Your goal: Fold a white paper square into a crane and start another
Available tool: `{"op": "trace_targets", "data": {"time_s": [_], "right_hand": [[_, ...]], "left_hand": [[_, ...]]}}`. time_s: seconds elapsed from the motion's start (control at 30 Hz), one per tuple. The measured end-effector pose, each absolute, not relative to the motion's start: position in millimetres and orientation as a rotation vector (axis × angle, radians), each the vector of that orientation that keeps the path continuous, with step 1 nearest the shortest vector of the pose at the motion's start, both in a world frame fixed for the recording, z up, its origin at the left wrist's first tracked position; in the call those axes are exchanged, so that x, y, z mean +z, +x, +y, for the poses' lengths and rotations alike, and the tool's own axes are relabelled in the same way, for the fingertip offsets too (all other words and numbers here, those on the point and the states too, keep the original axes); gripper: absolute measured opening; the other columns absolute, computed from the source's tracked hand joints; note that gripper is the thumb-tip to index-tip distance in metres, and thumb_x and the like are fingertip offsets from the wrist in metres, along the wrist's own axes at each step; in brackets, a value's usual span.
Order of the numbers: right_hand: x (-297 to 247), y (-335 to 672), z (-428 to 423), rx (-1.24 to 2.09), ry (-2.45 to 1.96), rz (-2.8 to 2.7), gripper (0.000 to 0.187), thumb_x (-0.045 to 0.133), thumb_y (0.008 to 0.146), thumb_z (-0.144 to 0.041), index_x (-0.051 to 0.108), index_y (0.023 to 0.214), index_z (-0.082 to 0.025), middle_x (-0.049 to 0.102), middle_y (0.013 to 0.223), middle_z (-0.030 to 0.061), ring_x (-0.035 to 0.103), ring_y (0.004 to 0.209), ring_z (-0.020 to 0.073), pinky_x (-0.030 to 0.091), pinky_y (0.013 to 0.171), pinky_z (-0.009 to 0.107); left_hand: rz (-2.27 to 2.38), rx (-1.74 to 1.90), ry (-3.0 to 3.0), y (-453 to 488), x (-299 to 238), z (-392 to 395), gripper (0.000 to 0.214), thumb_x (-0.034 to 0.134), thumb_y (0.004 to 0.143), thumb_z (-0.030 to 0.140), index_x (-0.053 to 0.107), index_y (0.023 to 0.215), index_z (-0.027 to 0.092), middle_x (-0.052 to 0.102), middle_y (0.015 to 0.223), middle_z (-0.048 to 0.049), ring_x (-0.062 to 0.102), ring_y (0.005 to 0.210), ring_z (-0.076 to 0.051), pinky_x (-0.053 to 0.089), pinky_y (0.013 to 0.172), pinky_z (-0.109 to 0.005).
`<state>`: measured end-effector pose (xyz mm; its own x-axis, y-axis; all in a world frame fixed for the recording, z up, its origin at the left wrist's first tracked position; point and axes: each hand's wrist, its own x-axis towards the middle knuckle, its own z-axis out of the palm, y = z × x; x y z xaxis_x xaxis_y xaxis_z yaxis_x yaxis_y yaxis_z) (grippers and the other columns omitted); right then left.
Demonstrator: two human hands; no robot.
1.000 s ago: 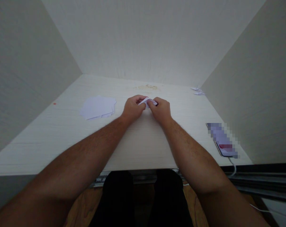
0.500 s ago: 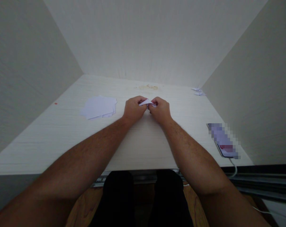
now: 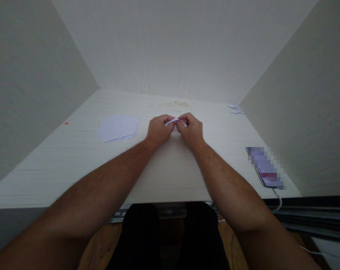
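Between my two hands is a small folded piece of white paper (image 3: pixel 171 121), held just over the middle of the desk. My left hand (image 3: pixel 160 129) pinches its left side between thumb and fingers. On the right side, my right hand (image 3: pixel 191 128) is closed on the same paper, thumb close to the left thumb. The fingers hide much of the paper, so its full folded shape does not show. Left of my left hand lies a loose stack of white paper sheets (image 3: pixel 118 126).
Several small folded white paper pieces (image 3: pixel 236 109) lie in the back right corner. A phone (image 3: pixel 264 168), partly blurred, rests near the right edge with a white cable (image 3: pixel 279 202) hanging down. Panels enclose the white desk (image 3: pixel 170 176) at the back and both sides.
My right hand's fingers have shifted slightly upward on the paper, and the paper's visible top face looks narrower. The left hand has stayed nearly still.
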<state>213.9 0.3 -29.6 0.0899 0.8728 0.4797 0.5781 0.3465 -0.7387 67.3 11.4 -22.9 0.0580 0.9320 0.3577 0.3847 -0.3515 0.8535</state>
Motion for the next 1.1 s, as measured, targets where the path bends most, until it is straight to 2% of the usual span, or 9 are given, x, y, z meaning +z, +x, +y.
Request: {"op": "trace_targets", "data": {"time_s": [0.1, 0.3, 0.47, 0.8, 1.0, 1.1], "right_hand": [[-28.7, 214.1, -1.2, 0.290, -1.308, -1.606, 0.014, 0.058, 0.085, -0.030, 0.066, 0.094, -0.022, 0.063, 0.070, -0.0030, 0.055, 0.062, 0.0131, 0.043, 0.064, 0.027], [-28.0, 215.1, -1.5, 0.266, -1.277, -1.621, 0.016, 0.054, 0.084, -0.022, 0.068, 0.093, -0.022, 0.068, 0.077, -0.0005, 0.057, 0.065, 0.0139, 0.045, 0.066, 0.028], [-26.8, 215.4, 1.3, 0.234, -1.161, -1.686, 0.025, 0.050, 0.082, -0.012, 0.070, 0.094, -0.022, 0.071, 0.096, 0.0037, 0.063, 0.089, 0.0169, 0.050, 0.080, 0.032], [-27.1, 217.3, 3.9, 0.232, -1.085, -1.649, 0.022, 0.052, 0.080, -0.008, 0.068, 0.080, -0.022, 0.068, 0.088, 0.0019, 0.063, 0.086, 0.0158, 0.052, 0.081, 0.033], [-26.9, 219.2, 5.6, 0.232, -1.068, -1.654, 0.022, 0.051, 0.078, -0.007, 0.068, 0.077, -0.022, 0.069, 0.086, 0.0015, 0.064, 0.084, 0.0158, 0.052, 0.082, 0.033], [-26.2, 219.1, 5.6, 0.230, -1.134, -1.655, 0.023, 0.051, 0.079, -0.008, 0.068, 0.077, -0.023, 0.070, 0.087, 0.0011, 0.065, 0.085, 0.0162, 0.052, 0.082, 0.034]], "left_hand": [[1.278, 1.313, 1.725, 68.1, -24.3, 12.4, 0.016, 0.067, 0.076, 0.024, 0.077, 0.087, 0.017, 0.074, 0.076, -0.0029, 0.065, 0.068, -0.015, 0.051, 0.064, -0.026], [1.106, 1.346, 1.465, 71.3, -24.3, 12.3, 0.018, 0.071, 0.071, 0.020, 0.075, 0.088, 0.014, 0.075, 0.080, -0.0049, 0.068, 0.067, -0.014, 0.058, 0.067, -0.028], [1.080, 1.345, 1.446, 70.7, -23.1, 11.9, 0.016, 0.071, 0.071, 0.018, 0.074, 0.086, 0.013, 0.075, 0.077, -0.0047, 0.068, 0.065, -0.014, 0.059, 0.066, -0.028], [0.978, 1.322, 1.330, 73.0, -20.6, 8.5, 0.018, 0.072, 0.069, 0.015, 0.072, 0.086, 0.013, 0.075, 0.086, -0.0067, 0.069, 0.071, -0.015, 0.062, 0.064, -0.029], [0.912, 1.274, 1.207, 73.2, -19.9, 8.6, 0.024, 0.074, 0.063, 0.010, 0.071, 0.087, 0.012, 0.074, 0.084, -0.0049, 0.070, 0.076, -0.015, 0.064, 0.081, -0.038], [0.891, 1.256, 1.192, 71.6, -21.5, 10.4, 0.027, 0.077, 0.062, 0.012, 0.072, 0.089, 0.012, 0.073, 0.083, -0.0046, 0.070, 0.075, -0.015, 0.063, 0.084, -0.040]]}}
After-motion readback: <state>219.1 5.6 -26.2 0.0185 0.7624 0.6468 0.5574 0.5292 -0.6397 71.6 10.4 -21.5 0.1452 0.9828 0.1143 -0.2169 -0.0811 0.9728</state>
